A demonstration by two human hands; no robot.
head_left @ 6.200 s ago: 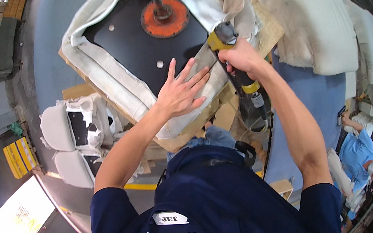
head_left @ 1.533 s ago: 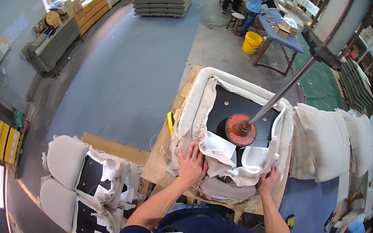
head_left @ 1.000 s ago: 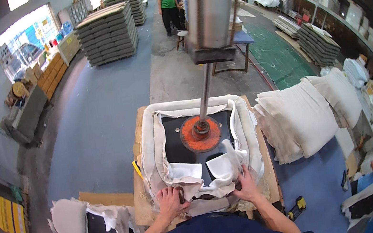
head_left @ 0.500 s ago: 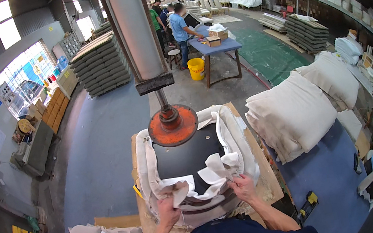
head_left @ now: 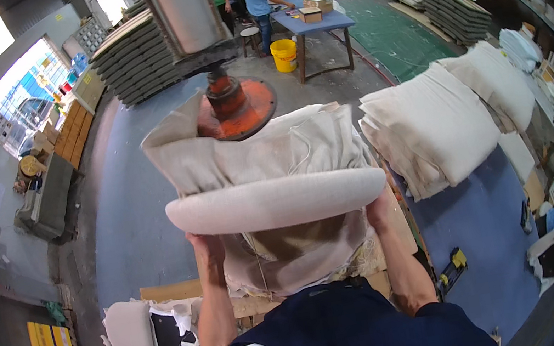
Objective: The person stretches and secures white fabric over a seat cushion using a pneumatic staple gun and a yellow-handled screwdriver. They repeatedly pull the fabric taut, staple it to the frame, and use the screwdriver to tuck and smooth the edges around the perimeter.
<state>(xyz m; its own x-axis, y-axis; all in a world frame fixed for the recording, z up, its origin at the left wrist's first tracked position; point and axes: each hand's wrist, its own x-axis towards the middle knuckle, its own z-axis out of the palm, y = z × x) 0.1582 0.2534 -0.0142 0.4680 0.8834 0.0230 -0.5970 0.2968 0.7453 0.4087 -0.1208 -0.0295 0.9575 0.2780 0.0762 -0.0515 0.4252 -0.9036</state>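
Observation:
A beige fabric-covered chair seat cushion stands tilted on edge in front of me, its smooth rounded side facing me and loose fabric rising behind it. My left hand grips its left end from below, and my right hand grips the right end; both sets of fingers are partly hidden by the cushion. Just beyond, the round red press plate hangs from its cylinder, close to the loose fabric. Under the cushion, more greyish fabric lies over a wooden board.
Stacked beige cushions lie to the right on a blue surface, near a yellow-and-black tool. Finished-looking seats sit at lower left. Ahead are a blue table, a yellow bucket and co-workers.
The cushion, earlier lying with its black panel upward, now stands on edge with the panel out of sight. My hands have moved from the white fabric edge to the cushion's ends.

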